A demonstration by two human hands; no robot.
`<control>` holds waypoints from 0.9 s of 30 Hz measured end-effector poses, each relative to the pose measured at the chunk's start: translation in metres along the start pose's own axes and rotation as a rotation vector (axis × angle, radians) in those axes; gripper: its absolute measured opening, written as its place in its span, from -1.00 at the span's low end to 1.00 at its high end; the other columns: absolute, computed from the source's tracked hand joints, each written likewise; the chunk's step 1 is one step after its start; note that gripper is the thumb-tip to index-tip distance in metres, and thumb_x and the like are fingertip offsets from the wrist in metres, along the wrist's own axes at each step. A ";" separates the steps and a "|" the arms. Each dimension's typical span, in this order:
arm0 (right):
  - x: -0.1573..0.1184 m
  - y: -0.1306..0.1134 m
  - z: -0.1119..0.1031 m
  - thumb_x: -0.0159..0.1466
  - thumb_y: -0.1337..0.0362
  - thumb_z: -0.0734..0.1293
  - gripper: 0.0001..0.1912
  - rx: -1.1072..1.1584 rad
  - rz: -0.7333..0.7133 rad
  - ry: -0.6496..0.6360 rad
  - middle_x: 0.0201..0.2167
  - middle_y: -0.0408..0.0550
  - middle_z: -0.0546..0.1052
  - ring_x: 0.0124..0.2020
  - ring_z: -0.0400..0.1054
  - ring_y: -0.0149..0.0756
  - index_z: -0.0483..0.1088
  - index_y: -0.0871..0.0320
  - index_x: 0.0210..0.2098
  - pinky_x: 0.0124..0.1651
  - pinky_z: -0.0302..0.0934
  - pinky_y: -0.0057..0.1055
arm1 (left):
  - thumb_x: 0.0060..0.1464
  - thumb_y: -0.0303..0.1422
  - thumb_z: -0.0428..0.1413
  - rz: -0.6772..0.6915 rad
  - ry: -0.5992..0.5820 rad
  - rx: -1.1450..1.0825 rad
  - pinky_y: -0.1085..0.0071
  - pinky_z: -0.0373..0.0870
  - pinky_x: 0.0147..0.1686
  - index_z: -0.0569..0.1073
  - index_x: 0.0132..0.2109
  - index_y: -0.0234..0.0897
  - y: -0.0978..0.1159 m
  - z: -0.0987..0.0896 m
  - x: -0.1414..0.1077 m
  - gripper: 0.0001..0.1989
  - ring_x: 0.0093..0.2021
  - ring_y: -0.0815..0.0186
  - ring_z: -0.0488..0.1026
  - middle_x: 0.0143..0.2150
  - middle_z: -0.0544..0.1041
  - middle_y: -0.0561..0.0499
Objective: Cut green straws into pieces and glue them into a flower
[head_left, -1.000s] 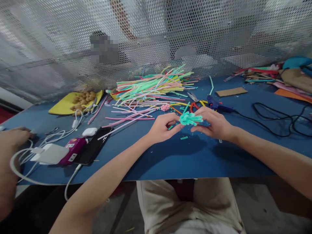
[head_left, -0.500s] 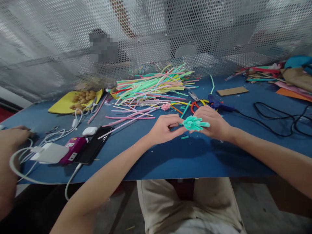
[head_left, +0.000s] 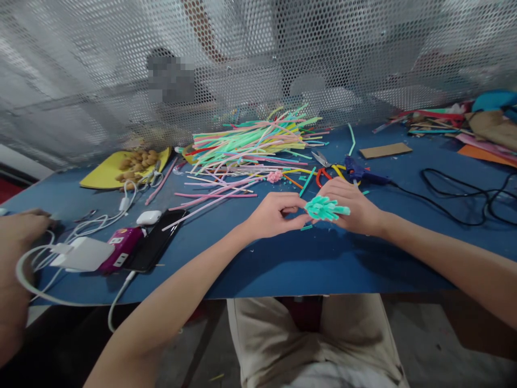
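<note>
At a blue table (head_left: 250,269) before perforated metal mesh (head_left: 250,70) | left hand (head_left: 277,215), right hand (head_left: 351,207), fingers curled, pinch green fuzzy bundle (head_left: 325,208)

A blue-topped desk (head_left: 258,275) spans the space, its far side running up to a grey metal screen (head_left: 250,48) punched with rows of small round holes, through which blurred pale and dark shapes show. Beneath the near edge lies a grey floor (head_left: 424,345), dim and marked with small specks, with a brown panel (head_left: 476,328) at the right. The light is pale and uneven, brighter in patches on the screen and weak under the desk.
</note>
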State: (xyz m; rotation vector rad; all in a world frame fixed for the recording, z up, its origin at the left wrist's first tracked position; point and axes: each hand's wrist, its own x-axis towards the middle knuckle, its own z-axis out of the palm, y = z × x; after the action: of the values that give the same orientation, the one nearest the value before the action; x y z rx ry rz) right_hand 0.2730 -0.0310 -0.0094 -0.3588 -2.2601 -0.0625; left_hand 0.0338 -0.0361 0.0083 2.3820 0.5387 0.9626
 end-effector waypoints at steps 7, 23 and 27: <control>-0.002 0.002 0.001 0.41 0.15 0.36 -0.84 0.018 0.006 -0.019 -0.24 0.02 0.60 -0.21 0.44 -0.15 0.43 0.11 -0.14 -0.14 0.25 -0.20 | 0.24 -0.33 0.17 -0.005 0.003 0.001 0.51 0.06 -0.50 0.55 -0.29 -0.33 0.002 0.002 0.000 -0.84 -0.52 0.49 0.04 -0.53 0.21 0.16; -0.001 0.000 -0.001 0.40 0.10 0.37 -0.79 -0.021 0.046 -0.015 -0.28 -0.02 0.59 -0.23 0.43 -0.19 0.44 0.12 -0.21 -0.16 0.23 -0.23 | 0.25 -0.27 0.18 0.014 0.073 0.105 0.50 0.03 -0.50 0.49 -0.33 -0.30 -0.003 0.003 0.000 -0.79 -0.52 0.47 0.01 -0.56 0.11 0.20; -0.001 -0.001 -0.001 0.41 0.10 0.36 -0.80 -0.012 0.040 -0.002 -0.26 -0.02 0.61 -0.22 0.45 -0.18 0.46 0.11 -0.16 -0.13 0.23 -0.21 | 0.29 -0.25 0.17 0.044 0.052 0.082 0.49 0.07 -0.51 0.54 -0.29 -0.30 -0.003 0.001 0.000 -0.77 -0.54 0.46 0.06 -0.56 0.19 0.16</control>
State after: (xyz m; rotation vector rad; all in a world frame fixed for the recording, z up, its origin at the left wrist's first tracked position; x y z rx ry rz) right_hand 0.2740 -0.0321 -0.0092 -0.4102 -2.2547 -0.0544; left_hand 0.0341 -0.0346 0.0057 2.4569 0.5571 1.0424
